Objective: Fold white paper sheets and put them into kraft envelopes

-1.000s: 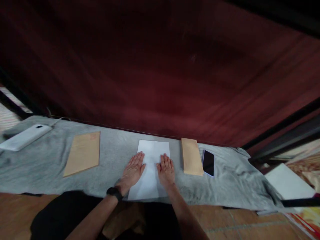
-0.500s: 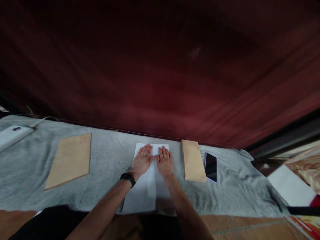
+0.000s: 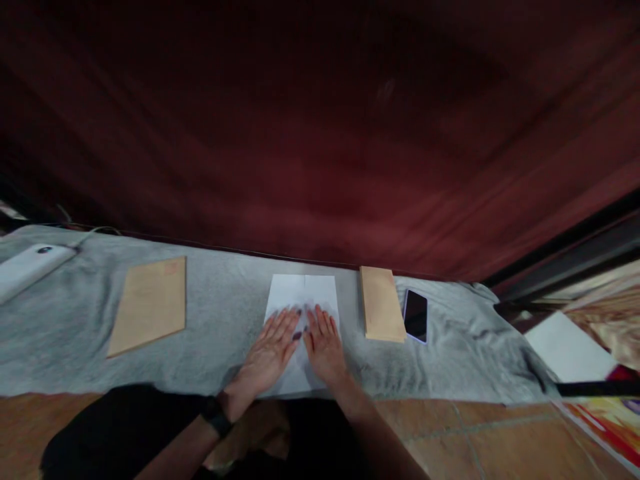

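A white sheet of paper (image 3: 303, 289) lies on a grey cloth in front of me, with a crease or seam running down its middle from the far edge. My left hand (image 3: 270, 348) rests flat on the left part of the paper, fingers stretched out. On the right part lies my right hand (image 3: 323, 343), also flat with fingers extended. Both hands are close to the middle line, thumbs near each other. A dark band (image 3: 216, 417) circles my left wrist. The hands and forearms hide some of the paper's near part.
A brown envelope (image 3: 150, 303) lies to the left, a stack of brown envelopes (image 3: 383, 305) to the right. Beside that stack is a phone (image 3: 416, 315). A white device with a cable (image 3: 35, 267) sits far left. The grey cloth (image 3: 225, 293) borders a dark red surface (image 3: 300, 167).
Both hands have slid down the paper toward my body, uncovering its far end. They remain flat. The whole view has shifted slightly.
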Tool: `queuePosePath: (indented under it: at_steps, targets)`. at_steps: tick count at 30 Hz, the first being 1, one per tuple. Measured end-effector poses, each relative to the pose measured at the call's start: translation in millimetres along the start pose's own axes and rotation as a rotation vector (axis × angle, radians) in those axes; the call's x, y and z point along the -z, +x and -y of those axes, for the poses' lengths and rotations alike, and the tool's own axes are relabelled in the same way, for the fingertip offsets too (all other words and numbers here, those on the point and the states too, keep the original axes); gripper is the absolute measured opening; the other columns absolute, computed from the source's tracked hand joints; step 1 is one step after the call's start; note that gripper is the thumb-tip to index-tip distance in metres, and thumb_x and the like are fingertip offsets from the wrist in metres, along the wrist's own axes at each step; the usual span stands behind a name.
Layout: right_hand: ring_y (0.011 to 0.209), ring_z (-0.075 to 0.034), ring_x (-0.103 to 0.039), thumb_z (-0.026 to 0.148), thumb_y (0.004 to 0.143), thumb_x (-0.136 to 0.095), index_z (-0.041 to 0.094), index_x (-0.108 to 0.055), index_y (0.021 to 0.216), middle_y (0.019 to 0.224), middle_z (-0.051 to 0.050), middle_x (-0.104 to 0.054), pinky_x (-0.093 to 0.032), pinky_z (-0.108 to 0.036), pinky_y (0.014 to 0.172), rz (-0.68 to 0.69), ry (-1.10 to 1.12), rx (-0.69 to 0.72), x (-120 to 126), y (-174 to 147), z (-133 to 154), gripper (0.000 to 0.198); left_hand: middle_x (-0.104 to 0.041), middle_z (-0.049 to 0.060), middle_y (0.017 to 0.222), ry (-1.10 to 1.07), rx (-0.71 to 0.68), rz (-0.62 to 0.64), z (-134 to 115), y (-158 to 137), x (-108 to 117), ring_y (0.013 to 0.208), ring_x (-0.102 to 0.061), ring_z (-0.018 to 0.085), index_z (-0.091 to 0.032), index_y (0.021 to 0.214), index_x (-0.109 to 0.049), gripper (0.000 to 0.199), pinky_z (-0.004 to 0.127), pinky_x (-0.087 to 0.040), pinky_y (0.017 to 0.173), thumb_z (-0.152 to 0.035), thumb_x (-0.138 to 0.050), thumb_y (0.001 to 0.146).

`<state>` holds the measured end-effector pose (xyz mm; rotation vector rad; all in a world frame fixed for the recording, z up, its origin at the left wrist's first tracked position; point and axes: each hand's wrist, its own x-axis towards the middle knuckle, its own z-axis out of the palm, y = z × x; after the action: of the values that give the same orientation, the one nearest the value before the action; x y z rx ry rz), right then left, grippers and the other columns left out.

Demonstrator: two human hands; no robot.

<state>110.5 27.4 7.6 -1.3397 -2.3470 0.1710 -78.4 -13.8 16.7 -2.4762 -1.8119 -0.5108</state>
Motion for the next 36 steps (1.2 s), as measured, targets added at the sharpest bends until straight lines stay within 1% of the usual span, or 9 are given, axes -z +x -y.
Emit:
queuePosePath:
  at_steps: [4, 9, 16, 19, 22, 26, 30, 32, 36]
  targets:
    - [0.145, -0.027, -0.036, 0.030, 0.102, -0.044, 0.021, -0.040, 0.152, 0.158, -0.009, -0.037, -0.029, -0.049, 0.119, 0.034, -0.026, -0.006, 13, -47, -2, 0.051, -0.037, 0.009, 0.159, -0.030, -0.141, 0.030, -23, -41, 2, 0.148, -0.033, 0.025, -0.024, 0.154, -0.035, 0.063, 0.047, -0.026, 0.122, -0.053, -0.043, 0.098]
    - [0.143, -0.028, -0.039, 0.029, 0.102, -0.044, 0.017, -0.040, 0.152, 0.155, -0.012, -0.042, -0.032, -0.049, 0.117, 0.037, -0.070, -0.047, 32, -73, -29, 0.051, -0.035, 0.010, 0.160, -0.007, -0.173, 0.059, -3, -73, 21, 0.148, -0.032, 0.027, -0.025, 0.154, -0.033, 0.070, 0.046, -0.031, 0.120, -0.051, -0.054, 0.093]
    - [0.145, -0.028, -0.036, 0.033, 0.096, -0.056, 0.018, -0.042, 0.151, 0.158, -0.013, -0.037, -0.032, -0.050, 0.118, 0.113, 0.004, 0.075, 51, -96, -29, 0.058, -0.053, 0.002, 0.149, -0.094, -0.081, 0.211, -1, -67, 48, 0.139, -0.048, 0.020, -0.029, 0.140, -0.055, 0.050, 0.040, -0.040, 0.115, -0.016, -0.048, 0.092]
    - [0.143, -0.026, -0.041, 0.031, 0.091, -0.062, 0.023, -0.047, 0.148, 0.155, -0.009, -0.042, -0.032, -0.048, 0.120, 0.202, 0.115, 0.126, 69, -102, -30, 0.059, -0.062, 0.000, 0.139, -0.208, -0.085, 0.194, -5, -66, 59, 0.132, -0.055, 0.017, -0.032, 0.132, -0.063, 0.042, 0.038, -0.043, 0.113, -0.020, -0.044, 0.097]
    - [0.135, -0.021, -0.051, 0.016, 0.089, -0.056, 0.030, -0.058, 0.138, 0.144, -0.003, -0.057, -0.035, -0.046, 0.118, 0.246, 0.248, 0.116, 84, -107, -34, 0.051, -0.069, 0.000, 0.129, -0.307, -0.078, 0.182, -6, -76, 68, 0.123, -0.062, 0.018, -0.032, 0.123, -0.070, 0.035, 0.037, -0.048, 0.109, -0.028, -0.045, 0.098]
    - [0.127, -0.020, -0.058, 0.005, 0.087, -0.047, 0.031, -0.070, 0.124, 0.130, -0.002, -0.068, -0.042, -0.043, 0.112, 0.154, 0.415, 0.042, 85, -113, -39, 0.050, -0.077, -0.001, 0.113, -0.510, 0.073, 0.182, -4, -92, 74, 0.105, -0.071, 0.019, -0.031, 0.114, -0.074, 0.033, 0.032, -0.056, 0.095, -0.038, -0.046, 0.098]
    - [0.096, -0.022, -0.071, 0.026, 0.096, -0.050, 0.025, -0.076, 0.102, 0.102, -0.004, -0.077, -0.056, -0.036, 0.089, 0.046, 0.550, -0.095, 70, -108, -38, 0.027, -0.075, 0.003, 0.117, -0.703, 0.265, 0.124, 4, -90, 72, 0.107, -0.070, 0.023, -0.027, 0.115, -0.073, 0.038, 0.033, -0.056, 0.095, -0.049, -0.060, 0.087]
    - [0.085, -0.022, -0.072, 0.037, 0.097, -0.051, 0.022, -0.076, 0.091, 0.089, -0.005, -0.077, -0.056, -0.032, 0.079, -0.022, 0.578, -0.170, 63, -98, -38, 0.030, -0.076, 0.005, 0.113, -0.759, 0.347, 0.062, 9, -81, 67, 0.106, -0.070, 0.025, -0.024, 0.112, -0.074, 0.043, 0.035, -0.055, 0.095, -0.052, -0.063, 0.082]
    - [0.078, -0.020, -0.069, 0.045, 0.096, -0.048, 0.020, -0.071, 0.087, 0.083, -0.005, -0.074, -0.052, -0.028, 0.070, -0.130, 0.590, -0.262, 55, -70, -39, 0.036, -0.078, 0.005, 0.092, -0.762, 0.475, -0.062, 19, -56, 52, 0.089, -0.072, 0.025, -0.021, 0.088, -0.075, 0.039, 0.034, -0.057, 0.084, -0.056, -0.059, 0.079]
